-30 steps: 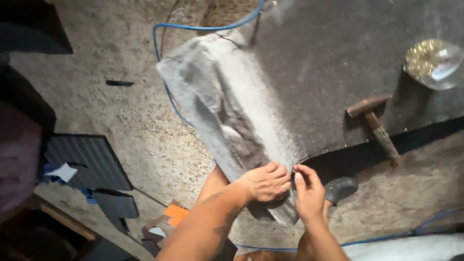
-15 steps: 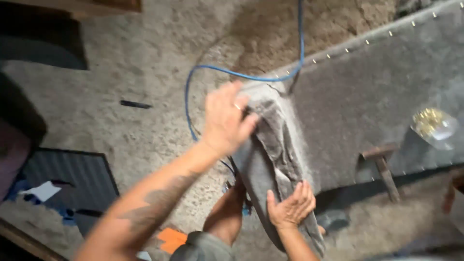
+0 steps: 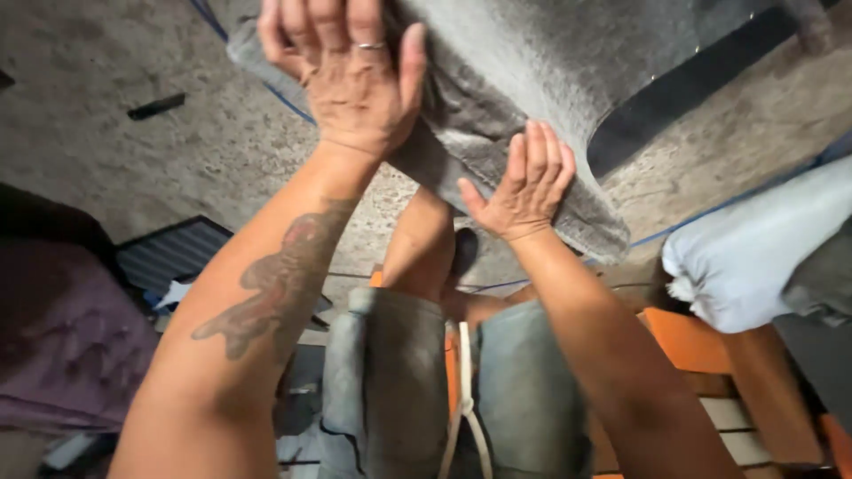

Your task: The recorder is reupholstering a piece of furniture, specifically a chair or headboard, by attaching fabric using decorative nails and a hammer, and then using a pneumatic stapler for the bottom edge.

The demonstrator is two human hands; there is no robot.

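Observation:
A thick grey felt sheet (image 3: 568, 62) lies over a dark panel, its loose folded edge hanging toward me. My left hand (image 3: 351, 75), with a ring on one finger, presses flat on the upper part of the fold, fingers spread. My right hand (image 3: 524, 182) lies palm down on the lower part of the same fold, fingers together and pointing up. Neither hand grips anything. My knees in grey shorts (image 3: 417, 390) show below the hands.
Rough concrete floor (image 3: 160, 168) on the left with a small black strip (image 3: 155, 106). A blue cable (image 3: 719, 208) runs along the floor. A pale blue cloth roll (image 3: 754, 248) at right, an orange stool (image 3: 701, 341) beneath, purple fabric (image 3: 62, 346) at lower left.
The view has dropped and closed in. My left hand has stayed on the upper fold, my right hand has risen along the felt. The hammer and shiny bowl have left the view.

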